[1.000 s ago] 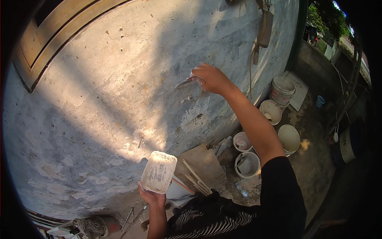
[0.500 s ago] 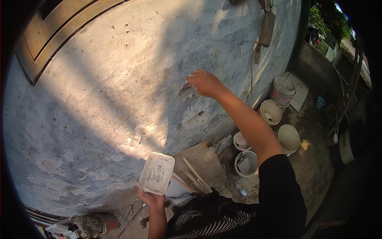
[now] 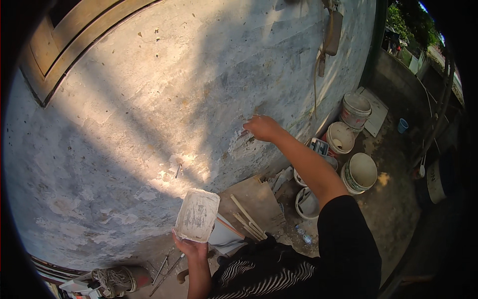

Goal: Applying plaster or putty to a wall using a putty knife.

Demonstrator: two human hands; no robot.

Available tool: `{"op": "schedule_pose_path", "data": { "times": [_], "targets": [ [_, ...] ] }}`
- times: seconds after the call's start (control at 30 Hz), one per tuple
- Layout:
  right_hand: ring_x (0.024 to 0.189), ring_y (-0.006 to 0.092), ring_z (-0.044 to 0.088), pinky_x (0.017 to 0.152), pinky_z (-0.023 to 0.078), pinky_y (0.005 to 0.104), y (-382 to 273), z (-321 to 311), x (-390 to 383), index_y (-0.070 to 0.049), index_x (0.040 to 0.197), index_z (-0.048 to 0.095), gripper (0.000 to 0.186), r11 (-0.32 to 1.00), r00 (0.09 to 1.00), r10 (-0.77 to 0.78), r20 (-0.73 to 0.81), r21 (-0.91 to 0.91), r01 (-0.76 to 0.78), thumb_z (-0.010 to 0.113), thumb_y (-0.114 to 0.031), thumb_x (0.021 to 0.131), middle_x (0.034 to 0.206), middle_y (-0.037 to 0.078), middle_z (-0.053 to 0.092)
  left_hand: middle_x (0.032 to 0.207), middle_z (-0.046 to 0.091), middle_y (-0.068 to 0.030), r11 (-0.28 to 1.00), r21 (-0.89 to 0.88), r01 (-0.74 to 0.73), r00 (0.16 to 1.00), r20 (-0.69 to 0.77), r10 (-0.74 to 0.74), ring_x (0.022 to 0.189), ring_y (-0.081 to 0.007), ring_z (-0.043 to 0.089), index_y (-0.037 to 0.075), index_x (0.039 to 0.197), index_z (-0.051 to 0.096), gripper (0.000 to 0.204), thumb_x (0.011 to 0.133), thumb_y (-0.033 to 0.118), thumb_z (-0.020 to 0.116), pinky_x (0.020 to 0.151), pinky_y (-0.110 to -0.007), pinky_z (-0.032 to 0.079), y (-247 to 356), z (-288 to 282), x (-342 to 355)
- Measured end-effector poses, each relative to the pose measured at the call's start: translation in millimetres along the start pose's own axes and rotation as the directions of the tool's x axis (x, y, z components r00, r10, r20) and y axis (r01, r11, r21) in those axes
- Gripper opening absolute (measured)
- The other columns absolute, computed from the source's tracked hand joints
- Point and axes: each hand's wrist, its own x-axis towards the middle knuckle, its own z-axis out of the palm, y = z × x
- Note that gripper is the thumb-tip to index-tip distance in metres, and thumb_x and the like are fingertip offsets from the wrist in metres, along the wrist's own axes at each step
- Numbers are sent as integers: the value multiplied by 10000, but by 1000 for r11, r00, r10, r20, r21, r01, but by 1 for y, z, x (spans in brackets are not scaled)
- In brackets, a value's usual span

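Note:
Low in the picture, my left hand [image 3: 191, 245] holds a white, putty-smeared plastic tray [image 3: 197, 215] from beneath its lower edge. My right hand [image 3: 261, 127] is against the weathered, patchy wall [image 3: 139, 84], gripping a scraper [image 3: 244, 133] that is mostly hidden by the fingers and hard to make out. Pale patches show on the wall around the right hand. A thin object [image 3: 178, 170] sticks out of the wall above the tray, in a lighter flaking patch.
Several buckets [image 3: 359, 173] stand at the wall's foot on the right, beside a board [image 3: 377, 115] and small blue cup [image 3: 403, 125]. Wooden sticks [image 3: 245, 216] lean lower centre. A window frame [image 3: 59, 45] is upper left, a tool-filled bucket [image 3: 135, 278] bottom left.
My right hand has moved down the wall, and slightly right since half a second ago, still gripping the scraper. My left hand and the tray have stayed nearly in place.

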Motion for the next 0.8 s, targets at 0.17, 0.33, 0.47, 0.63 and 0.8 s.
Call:
{"op": "schedule_pose_path", "data": {
  "times": [0.17, 0.33, 0.47, 0.63, 0.8],
  "targets": [
    [970, 366, 589, 846, 483, 497, 9, -11, -28, -74, 971, 622, 139, 972, 927, 187, -325, 199, -126, 614, -95, 834, 947, 131, 643, 1420, 424, -170, 1000, 28, -10, 1000, -18, 11, 1227, -427, 473, 92, 1424, 359, 716, 920, 599, 319, 865, -649, 439, 5, -9, -6],
    [966, 382, 576, 867, 474, 487, 7, -43, -23, -47, 1056, 616, 214, 913, 813, 355, -461, 358, -196, 619, -108, 852, 971, 146, 630, 1426, 417, -168, 1000, 28, -6, 1000, 3, 6, 1236, -436, 461, 102, 1428, 357, 718, 917, 605, 323, 878, -654, 430, 4, -18, -2],
    [934, 379, 575, 830, 473, 463, -5, -16, -20, -33, 1054, 615, 211, 866, 717, 461, -522, 442, -235, 610, -86, 850, 967, 157, 618, 1433, 407, -170, 1000, 21, 9, 999, 31, -10, 1246, -437, 450, 105, 1429, 358, 718, 915, 605, 327, 888, -653, 425, -1, -6, 2],
    [902, 385, 577, 772, 469, 448, -35, 37, -32, -4, 1020, 621, 194, 940, 731, 301, -613, 319, -120, 610, -67, 836, 950, 166, 609, 1428, 414, -174, 1000, -14, 13, 1000, -6, -14, 1234, -444, 461, 89, 1426, 360, 718, 917, 595, 333, 883, -666, 426, -3, 3, 6],
    [866, 394, 591, 756, 471, 434, -27, 36, -44, 22, 952, 638, 144, 698, 614, 676, -407, 621, -357, 598, -37, 826, 921, 180, 610, 1423, 421, -177, 1000, -16, -21, 1000, -10, 21, 1230, -445, 467, 75, 1423, 360, 723, 918, 592, 331, 885, -671, 430, 2, -2, 6]
  ]
}}
